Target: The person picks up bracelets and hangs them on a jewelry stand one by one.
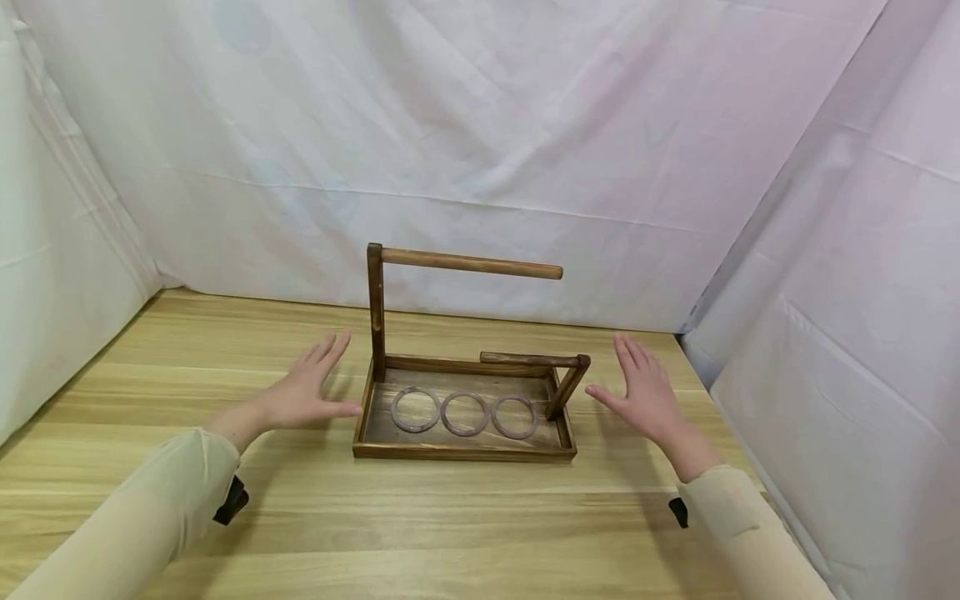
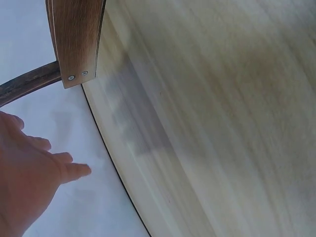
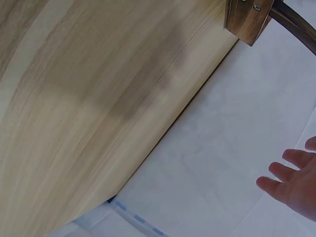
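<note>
L hand [image 1: 307,389] and R hand [image 1: 647,390] hovered spread, fingers straight, holding nothing, flanking wooden rack [image 1: 465,451] w/ three rings [image 1: 464,413] flat in its tray betw. them; judged approach step; next move prob. needs both hands closing on tray ends.

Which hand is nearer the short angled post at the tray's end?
Right. The right hand hovers open just beside the angled post at the tray's right end. The left hand is open beyond the tray's opposite end, by the tall post.
</note>
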The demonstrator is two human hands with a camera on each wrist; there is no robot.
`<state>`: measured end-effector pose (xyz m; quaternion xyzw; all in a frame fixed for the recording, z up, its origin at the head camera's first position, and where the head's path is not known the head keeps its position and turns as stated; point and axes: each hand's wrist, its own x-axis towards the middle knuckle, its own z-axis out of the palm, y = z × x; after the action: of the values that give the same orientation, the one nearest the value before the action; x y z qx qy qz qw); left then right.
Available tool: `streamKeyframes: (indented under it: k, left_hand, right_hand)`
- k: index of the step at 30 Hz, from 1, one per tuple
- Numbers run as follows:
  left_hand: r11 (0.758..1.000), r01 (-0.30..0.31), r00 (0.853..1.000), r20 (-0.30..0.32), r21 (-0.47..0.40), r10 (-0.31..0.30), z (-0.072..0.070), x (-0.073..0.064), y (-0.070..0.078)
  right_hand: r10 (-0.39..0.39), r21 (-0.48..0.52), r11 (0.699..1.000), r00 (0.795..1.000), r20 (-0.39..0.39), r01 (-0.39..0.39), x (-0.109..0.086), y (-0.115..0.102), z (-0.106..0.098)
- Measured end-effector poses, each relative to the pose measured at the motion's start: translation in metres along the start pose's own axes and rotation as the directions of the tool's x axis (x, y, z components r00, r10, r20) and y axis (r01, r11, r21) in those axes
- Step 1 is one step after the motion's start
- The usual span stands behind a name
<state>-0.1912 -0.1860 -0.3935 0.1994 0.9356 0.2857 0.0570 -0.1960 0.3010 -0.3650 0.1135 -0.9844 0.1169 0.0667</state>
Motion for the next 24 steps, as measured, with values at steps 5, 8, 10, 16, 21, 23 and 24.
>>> streamKeyframes:
  k: [5,8,10,16,21,23,24]
  left_hand:
    - [0.993,0.011,1.0,0.024,-0.114,-0.008,0.002,-0.002,0.001]
    - [0.983,0.005,1.0,0.031,-0.184,0.001,0.003,-0.003,0.001]
    - [0.971,0.006,0.999,0.044,-0.237,0.004,0.005,-0.003,0.001]
    - [0.927,0.039,0.995,0.1,-0.373,-0.001,0.01,-0.004,-0.001]
    - [0.912,0.06,0.99,0.143,-0.406,-0.002,0.015,-0.005,-0.002]
    - [0.902,0.07,0.987,0.163,-0.426,0.0,0.017,-0.005,-0.003]
    - [0.894,0.075,0.985,0.173,-0.441,0.003,0.018,-0.006,-0.003]
  right_hand:
    - [-0.037,0.039,0.998,0.992,-0.123,0.042,-0.007,-0.003,-0.001]
    - [-0.088,0.048,0.994,0.97,-0.227,0.101,-0.013,-0.006,0.0]
    - [-0.133,0.04,0.988,0.951,-0.28,0.15,-0.016,-0.01,0.001]
    - [-0.268,-0.004,0.96,0.914,-0.305,0.28,-0.024,-0.028,0.007]
    - [-0.349,-0.011,0.933,0.9,-0.261,0.359,-0.027,-0.044,0.017]
    - [-0.372,-0.008,0.925,0.899,-0.231,0.38,-0.027,-0.05,0.021]
    - [-0.379,-0.003,0.922,0.901,-0.213,0.387,-0.027,-0.053,0.023]
